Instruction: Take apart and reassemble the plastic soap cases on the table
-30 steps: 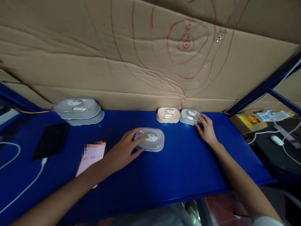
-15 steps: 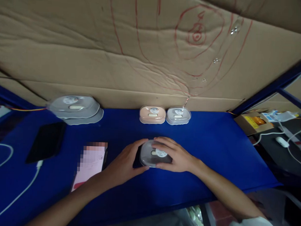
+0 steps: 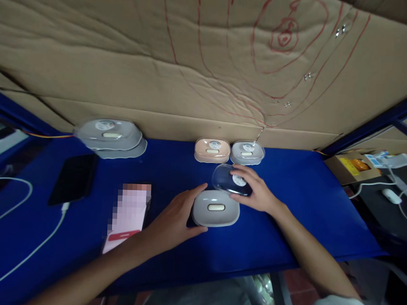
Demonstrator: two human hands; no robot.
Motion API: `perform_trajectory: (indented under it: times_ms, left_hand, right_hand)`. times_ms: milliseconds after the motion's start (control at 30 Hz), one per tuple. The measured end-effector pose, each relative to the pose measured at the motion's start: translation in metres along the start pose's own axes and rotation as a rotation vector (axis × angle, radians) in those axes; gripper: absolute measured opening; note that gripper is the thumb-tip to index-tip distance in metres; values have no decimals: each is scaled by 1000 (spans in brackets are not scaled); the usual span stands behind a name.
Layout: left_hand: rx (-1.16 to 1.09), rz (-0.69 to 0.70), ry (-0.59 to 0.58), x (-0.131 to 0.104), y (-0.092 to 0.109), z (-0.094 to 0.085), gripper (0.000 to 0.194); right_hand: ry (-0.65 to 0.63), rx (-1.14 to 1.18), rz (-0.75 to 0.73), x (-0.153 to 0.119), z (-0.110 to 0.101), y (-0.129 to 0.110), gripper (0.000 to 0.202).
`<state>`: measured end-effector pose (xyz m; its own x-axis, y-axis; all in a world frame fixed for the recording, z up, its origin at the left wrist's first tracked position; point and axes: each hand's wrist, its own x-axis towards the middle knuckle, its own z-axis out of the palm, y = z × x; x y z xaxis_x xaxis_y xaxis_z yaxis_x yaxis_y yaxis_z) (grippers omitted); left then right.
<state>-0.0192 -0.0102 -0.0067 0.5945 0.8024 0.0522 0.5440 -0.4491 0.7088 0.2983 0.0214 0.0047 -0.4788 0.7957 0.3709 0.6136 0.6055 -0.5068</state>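
Observation:
A grey oval box [image 3: 201, 218], which looks like a soap dish, lies uncovered on the blue table with a pale pill-shaped piece [image 3: 216, 207] at its centre. My left hand [image 3: 179, 214] grips the box's left end, thumb and fingers on opposite edges. Above its far right side, my right hand [image 3: 255, 188] is closed around a clear plastic lid [image 3: 221, 177] bearing a round white label [image 3: 239, 180]. Behind them stand a peach lidded box [image 3: 203, 149] and a light grey lidded box [image 3: 257, 153], side by side.
Stacked larger grey lidded boxes [image 3: 120, 140] stand at the back left. A dark phone [image 3: 73, 179] with a white cable and a lit phone [image 3: 129, 214] lie left of my hands. Cardboard [image 3: 132, 79] walls the back. A carton [image 3: 346, 171] and a white mouse [image 3: 391, 196] are at right.
The clear lid has come off the grey box; my right hand has lifted it away and to the far right. My left hand stays at the box. The view has shifted slightly.

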Motion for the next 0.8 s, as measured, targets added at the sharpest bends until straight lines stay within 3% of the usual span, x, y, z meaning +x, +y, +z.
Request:
perform_trajectory:
  times_ms: [100, 167, 267, 367, 533, 600, 700, 800]
  left_hand:
    - [-2, 26, 6, -1, 5, -1, 100]
    - [-28, 45, 43, -1, 8, -2, 94]
    - [-98, 48, 138, 1, 11, -5, 87]
    - [-161, 10, 217, 3, 7, -5, 86]
    - [-152, 28, 132, 3, -8, 8, 107]
    - [-126, 33, 124, 2, -11, 12, 103]
    - [-180, 1, 156, 2, -7, 10, 99]
    - [-343, -67, 117, 3, 1, 2, 115]
  right_hand:
    - [-49, -169, 75, 0, -2, 21, 58]
    - [-77, -211, 75, -1, -1, 20, 52]
    - [-68, -157, -23, -2, 1, -3, 54]
    - [-159, -94, -160, -3, 9, -33, 65]
    - [-192, -90, -216, -2, 22, -46, 45]
    - [-169, -48, -205, -2, 22, -43, 43]
    - [-134, 28, -186, -2, 17, -40, 39]
    - [-101, 77, -194, -2, 14, -42, 36]
